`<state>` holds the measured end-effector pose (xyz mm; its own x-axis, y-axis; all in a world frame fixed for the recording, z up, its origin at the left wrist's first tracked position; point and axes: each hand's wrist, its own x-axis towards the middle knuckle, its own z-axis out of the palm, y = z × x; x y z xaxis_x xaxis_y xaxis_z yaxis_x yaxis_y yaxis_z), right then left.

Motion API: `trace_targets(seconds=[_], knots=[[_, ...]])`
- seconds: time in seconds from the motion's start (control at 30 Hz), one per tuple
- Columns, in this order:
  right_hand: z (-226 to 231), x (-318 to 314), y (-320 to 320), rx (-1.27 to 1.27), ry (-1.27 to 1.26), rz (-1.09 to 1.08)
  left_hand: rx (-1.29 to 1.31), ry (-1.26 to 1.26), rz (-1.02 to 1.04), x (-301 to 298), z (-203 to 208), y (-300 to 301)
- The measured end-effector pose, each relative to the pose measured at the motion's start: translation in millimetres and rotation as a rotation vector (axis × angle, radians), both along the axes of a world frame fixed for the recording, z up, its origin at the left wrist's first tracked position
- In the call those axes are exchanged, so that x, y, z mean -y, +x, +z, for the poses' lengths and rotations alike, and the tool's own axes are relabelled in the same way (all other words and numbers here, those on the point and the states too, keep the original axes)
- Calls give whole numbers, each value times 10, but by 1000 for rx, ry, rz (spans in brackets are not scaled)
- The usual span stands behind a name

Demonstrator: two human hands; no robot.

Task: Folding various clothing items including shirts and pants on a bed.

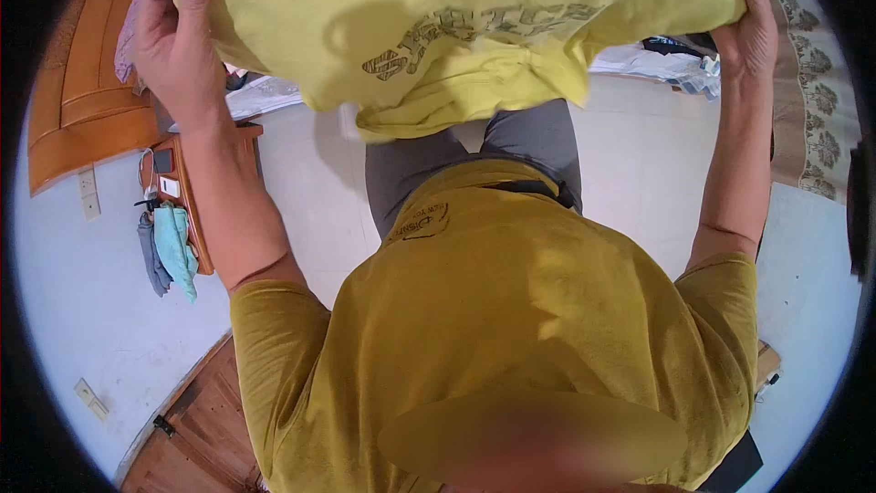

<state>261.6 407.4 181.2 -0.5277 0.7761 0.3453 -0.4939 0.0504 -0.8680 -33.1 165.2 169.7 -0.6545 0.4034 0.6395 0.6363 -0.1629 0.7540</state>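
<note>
A person seen from above wears a mustard shirt [511,310] and grey trousers [538,141], standing on a pale floor [639,164]. Farther out, 2 raised arms hold a light yellow T-shirt [456,27] stretched between them, with a dark print on its front. The left hand [178,36] is closed on its left edge, and the right hand [750,27] is closed on its right edge. At far left, a blue cloth [175,251] hangs from a wooden stand [192,210].
</note>
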Motion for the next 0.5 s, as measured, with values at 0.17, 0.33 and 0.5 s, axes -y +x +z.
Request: trace_targets(seconds=[0.17,0.33,0.5], knots=[[-324,-399,551,585,161,278,-330,-554,-165,77,-136,-131],[-729,153,426,897,78,577,-483,-831,-167,466,-959,-171],[-751,585,145,936,115,753,151,-1064,-16,641,-1735,-287]])
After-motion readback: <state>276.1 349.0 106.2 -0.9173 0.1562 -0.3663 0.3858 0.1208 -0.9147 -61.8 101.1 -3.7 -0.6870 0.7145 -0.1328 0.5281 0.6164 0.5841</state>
